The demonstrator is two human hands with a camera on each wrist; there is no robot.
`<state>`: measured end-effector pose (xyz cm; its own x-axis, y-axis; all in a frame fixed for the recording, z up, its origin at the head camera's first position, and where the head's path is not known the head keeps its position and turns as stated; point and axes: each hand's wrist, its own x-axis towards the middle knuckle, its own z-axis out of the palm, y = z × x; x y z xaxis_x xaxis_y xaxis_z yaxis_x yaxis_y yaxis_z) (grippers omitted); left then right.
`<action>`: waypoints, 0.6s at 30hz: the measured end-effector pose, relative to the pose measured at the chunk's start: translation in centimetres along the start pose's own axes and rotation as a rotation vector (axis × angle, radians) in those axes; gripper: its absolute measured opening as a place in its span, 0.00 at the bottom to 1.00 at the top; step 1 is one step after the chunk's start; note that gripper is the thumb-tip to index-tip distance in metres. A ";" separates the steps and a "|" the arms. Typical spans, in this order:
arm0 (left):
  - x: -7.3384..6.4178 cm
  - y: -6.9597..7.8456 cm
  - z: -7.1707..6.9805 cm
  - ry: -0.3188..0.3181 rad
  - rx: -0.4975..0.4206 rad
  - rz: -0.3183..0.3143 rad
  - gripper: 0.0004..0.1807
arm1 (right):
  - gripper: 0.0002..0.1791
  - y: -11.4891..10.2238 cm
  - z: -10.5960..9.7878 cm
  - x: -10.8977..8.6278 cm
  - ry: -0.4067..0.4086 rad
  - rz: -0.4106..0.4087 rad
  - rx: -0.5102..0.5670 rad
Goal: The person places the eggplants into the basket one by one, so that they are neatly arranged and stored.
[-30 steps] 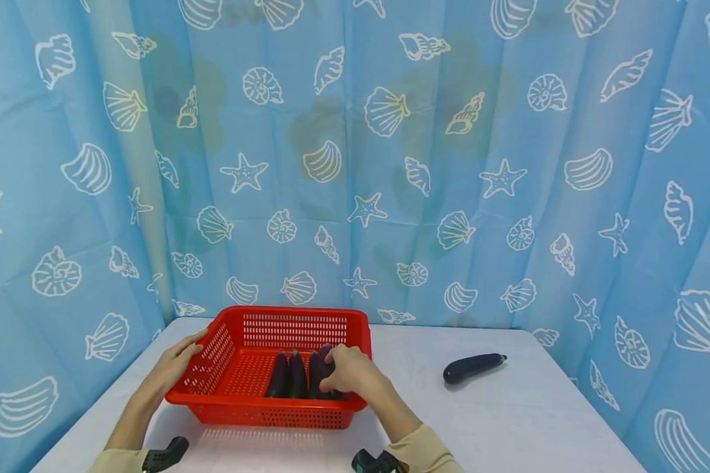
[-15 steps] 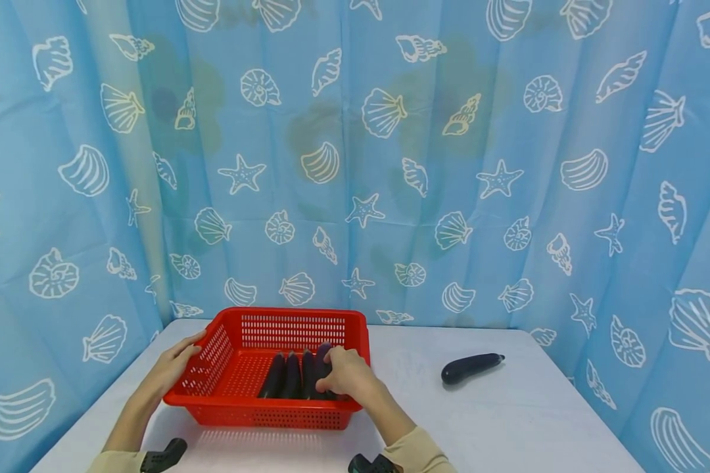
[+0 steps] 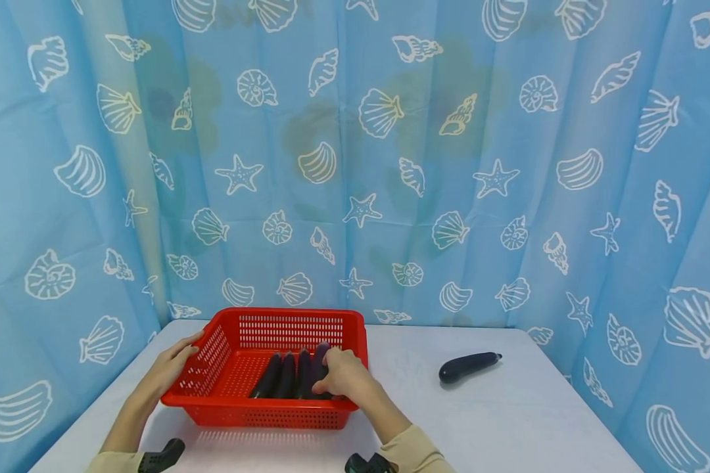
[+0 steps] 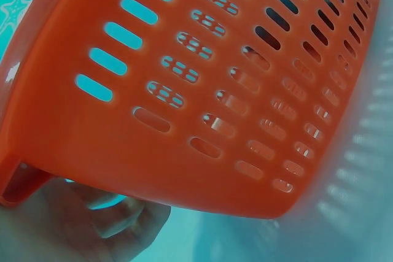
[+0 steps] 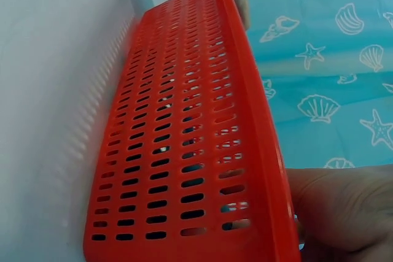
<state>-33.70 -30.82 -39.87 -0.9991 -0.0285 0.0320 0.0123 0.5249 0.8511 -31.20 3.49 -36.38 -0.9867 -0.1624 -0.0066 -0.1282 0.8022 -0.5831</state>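
Observation:
A red plastic basket [image 3: 213, 402] with slotted walls stands on the left half of the table. My left hand [image 3: 170, 364] grips its left rim; in the left wrist view, bent fingers [image 4: 132, 222] show under the basket's edge. Inside, on the right, several dark purple eggplants lie side by side, tilted a little to the left. My right hand [image 3: 348, 376] reaches over the right part of the basket and holds the rightmost eggplant [image 3: 317, 371], partly hiding it. Left of it lie other eggplants [image 3: 286, 376]. In the right wrist view the basket wall hides the right fingertips.
One more eggplant [image 3: 469, 366] lies alone on the white table [image 3: 479, 427], right of the basket. A blue curtain [image 3: 355, 164] with white shell and starfish prints stands behind and at both sides.
The eggplants in the basket have shifted a little to the left and lean more that way. The right hand stays on the rightmost one; the left hand stays at the rim.

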 end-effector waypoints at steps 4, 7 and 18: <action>-0.1 0.0 0.0 -0.007 -0.010 -0.003 0.31 | 0.28 -0.1 0.1 0.1 0.003 0.003 -0.035; -0.1 0.0 0.0 -0.008 -0.015 -0.008 0.31 | 0.28 -0.1 0.2 0.2 0.008 -0.003 -0.043; 0.0 -0.1 0.0 -0.001 -0.004 -0.011 0.31 | 0.28 -0.1 0.9 0.2 0.025 -0.062 -0.065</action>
<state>-33.65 -30.87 -39.96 -0.9992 -0.0332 0.0223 0.0017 0.5209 0.8536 -31.32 2.83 -37.01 -0.9787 -0.1992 0.0492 -0.1948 0.8269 -0.5276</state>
